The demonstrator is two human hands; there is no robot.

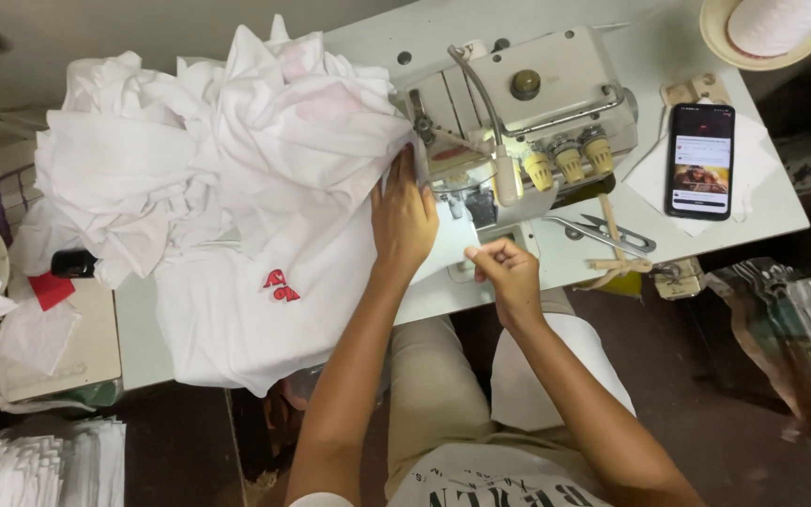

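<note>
The white garment lies heaped on the tabletop left of the sewing machine, its edge pressed flat under the open left hand while the right hand pinches cloth near the needle, where fingers risk being caught.

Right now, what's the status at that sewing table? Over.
Left hand flat on white garment, pressing it toward sewing machine. Right hand pinching fabric edge near the needle. Scissors, phone lie right, clear of hands.
</note>
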